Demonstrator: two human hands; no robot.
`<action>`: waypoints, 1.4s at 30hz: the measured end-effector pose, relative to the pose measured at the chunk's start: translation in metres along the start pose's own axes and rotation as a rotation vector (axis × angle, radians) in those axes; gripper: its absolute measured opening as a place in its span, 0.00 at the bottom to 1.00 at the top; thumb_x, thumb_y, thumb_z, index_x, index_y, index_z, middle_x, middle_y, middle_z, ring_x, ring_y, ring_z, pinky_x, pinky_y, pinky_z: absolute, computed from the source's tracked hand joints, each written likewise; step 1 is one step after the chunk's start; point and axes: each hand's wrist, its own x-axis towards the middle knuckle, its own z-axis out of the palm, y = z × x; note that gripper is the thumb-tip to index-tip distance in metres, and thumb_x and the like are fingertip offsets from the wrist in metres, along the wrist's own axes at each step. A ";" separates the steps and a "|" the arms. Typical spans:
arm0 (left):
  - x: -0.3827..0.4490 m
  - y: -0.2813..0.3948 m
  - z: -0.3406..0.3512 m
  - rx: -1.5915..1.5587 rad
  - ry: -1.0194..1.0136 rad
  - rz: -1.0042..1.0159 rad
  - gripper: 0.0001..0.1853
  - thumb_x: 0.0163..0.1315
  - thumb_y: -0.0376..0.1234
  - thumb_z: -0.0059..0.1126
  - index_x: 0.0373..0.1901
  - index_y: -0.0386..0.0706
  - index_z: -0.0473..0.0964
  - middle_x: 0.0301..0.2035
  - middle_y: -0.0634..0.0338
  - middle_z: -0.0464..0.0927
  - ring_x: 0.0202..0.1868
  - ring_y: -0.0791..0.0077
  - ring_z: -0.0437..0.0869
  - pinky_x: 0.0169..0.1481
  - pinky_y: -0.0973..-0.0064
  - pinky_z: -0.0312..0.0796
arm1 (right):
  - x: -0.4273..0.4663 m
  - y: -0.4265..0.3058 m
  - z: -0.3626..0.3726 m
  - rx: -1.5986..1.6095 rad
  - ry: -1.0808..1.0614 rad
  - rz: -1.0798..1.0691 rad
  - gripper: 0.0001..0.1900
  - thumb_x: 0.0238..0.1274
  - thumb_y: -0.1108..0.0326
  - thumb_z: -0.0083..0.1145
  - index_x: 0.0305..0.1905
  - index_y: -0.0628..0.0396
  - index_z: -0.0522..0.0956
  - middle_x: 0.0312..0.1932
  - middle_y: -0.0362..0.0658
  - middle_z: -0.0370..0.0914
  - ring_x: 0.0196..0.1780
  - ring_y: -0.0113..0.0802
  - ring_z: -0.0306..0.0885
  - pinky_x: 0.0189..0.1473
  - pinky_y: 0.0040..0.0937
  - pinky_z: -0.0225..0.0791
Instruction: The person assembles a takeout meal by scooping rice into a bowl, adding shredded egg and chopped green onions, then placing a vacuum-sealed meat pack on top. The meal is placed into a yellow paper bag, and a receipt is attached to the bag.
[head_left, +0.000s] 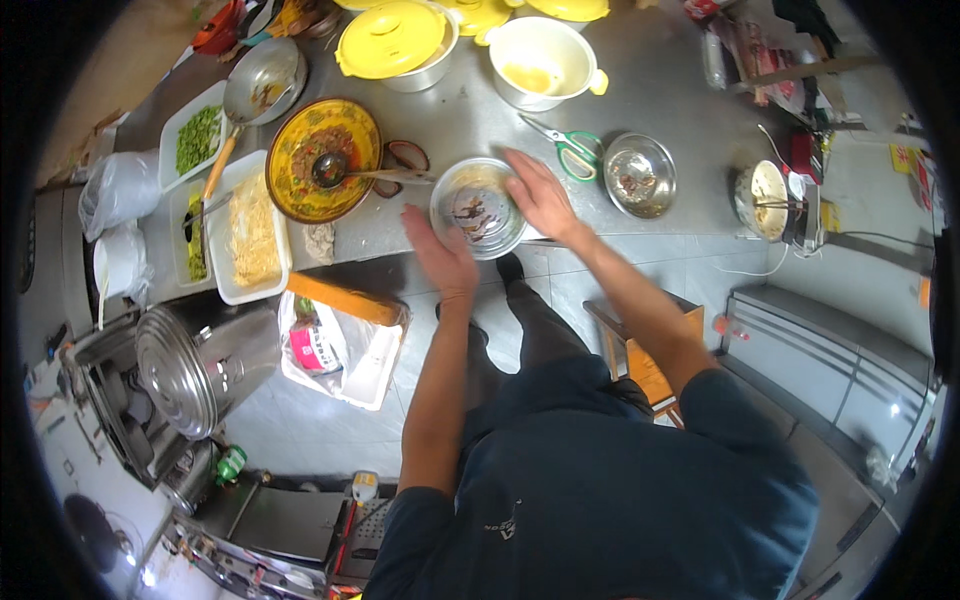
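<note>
A round, see-through bowl (484, 212) with dark reddish bits inside sits at the steel counter's front edge. Whether a clear lid covers it, I cannot tell. My left hand (444, 259) is stretched flat at its lower left, with the thumb over the rim. On the opposite side, my right hand (541, 193) extends its fingers along the rim, its thumb over the bowl. Neither hand is closed around it. Just left, a patterned yellow bowl (283, 180) holds a chopped reddish mixture and a ladle (330, 171). Green-handled scissors (576, 150) and a small steel bowl (640, 176) lie to the right.
Behind stand a white pot (540, 90) and a yellow-lidded pot (391, 37). Leftward are a pan (262, 82), chopped greens (199, 140) and a tray of pale shreds (253, 229). A steel drum (180, 371), a lined crate (367, 386) and a wooden stool (660, 360) occupy the floor.
</note>
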 end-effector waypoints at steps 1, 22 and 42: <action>-0.006 0.002 0.002 0.104 -0.062 0.072 0.36 0.73 0.46 0.42 0.73 0.27 0.54 0.72 0.36 0.56 0.74 0.39 0.55 0.77 0.50 0.48 | 0.022 0.008 0.002 -0.007 -0.111 -0.139 0.25 0.75 0.59 0.46 0.68 0.62 0.69 0.69 0.57 0.68 0.71 0.53 0.65 0.73 0.44 0.58; -0.023 0.015 0.028 0.051 0.050 -0.169 0.33 0.71 0.30 0.45 0.73 0.25 0.49 0.73 0.33 0.51 0.74 0.35 0.52 0.79 0.54 0.44 | -0.027 0.010 0.061 0.105 0.536 0.318 0.25 0.76 0.61 0.44 0.67 0.68 0.63 0.63 0.62 0.66 0.64 0.57 0.64 0.69 0.48 0.54; 0.096 0.288 -0.068 -0.770 -0.487 0.085 0.13 0.77 0.32 0.45 0.50 0.32 0.76 0.44 0.52 0.82 0.48 0.70 0.82 0.57 0.73 0.73 | -0.082 0.015 0.024 1.102 0.522 0.935 0.26 0.60 0.58 0.70 0.54 0.69 0.79 0.46 0.51 0.84 0.43 0.36 0.83 0.43 0.35 0.77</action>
